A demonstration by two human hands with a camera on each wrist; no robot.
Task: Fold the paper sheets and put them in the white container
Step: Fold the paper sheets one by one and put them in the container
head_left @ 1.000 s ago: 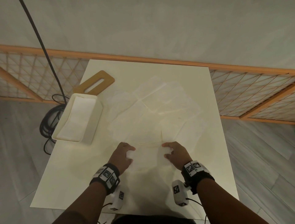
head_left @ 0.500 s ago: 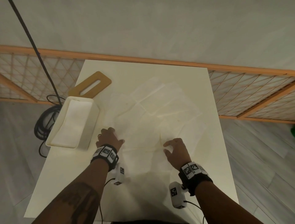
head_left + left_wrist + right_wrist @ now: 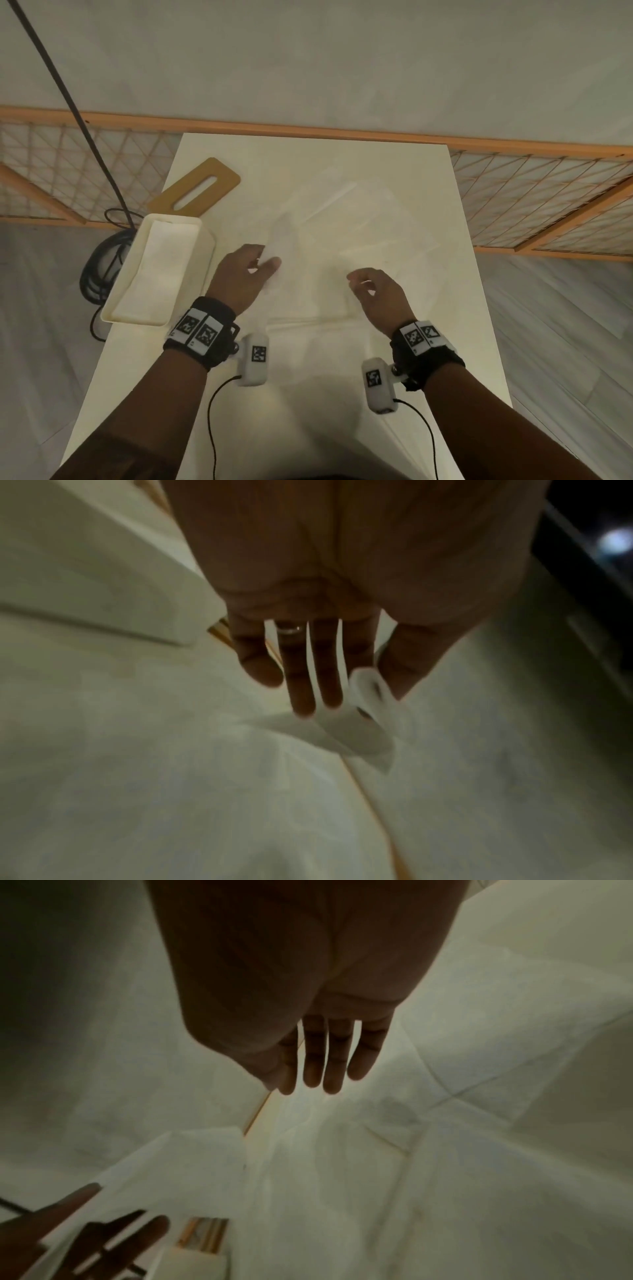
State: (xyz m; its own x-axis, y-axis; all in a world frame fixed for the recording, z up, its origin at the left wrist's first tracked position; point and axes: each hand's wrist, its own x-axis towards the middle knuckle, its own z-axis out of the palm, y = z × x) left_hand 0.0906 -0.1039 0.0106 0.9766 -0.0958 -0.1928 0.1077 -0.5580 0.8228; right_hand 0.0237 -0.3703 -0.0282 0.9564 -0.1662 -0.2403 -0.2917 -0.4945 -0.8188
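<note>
Several thin white paper sheets [image 3: 370, 233] lie overlapping on the cream table [image 3: 212, 394]. My left hand [image 3: 265, 263] pinches a corner of one sheet [image 3: 284, 236] between thumb and forefinger and lifts it; the left wrist view shows that corner [image 3: 356, 731] curled by the thumb [image 3: 404, 664]. My right hand [image 3: 356, 279] hovers over the sheets with relaxed fingers [image 3: 332, 1069] and holds nothing. The white container [image 3: 197, 274] stands at the table's left edge, just left of my left hand, with folded paper [image 3: 154, 274] lying in it.
A wooden lid with a slot [image 3: 195, 192] lies behind the container. A wooden lattice fence [image 3: 548, 192] runs along the table's far side. A black cable [image 3: 99, 260] is coiled on the floor to the left.
My left hand left the near sheet, swung toward the container, then came back right and picked up a sheet's corner. My right hand rose a little off the paper.
</note>
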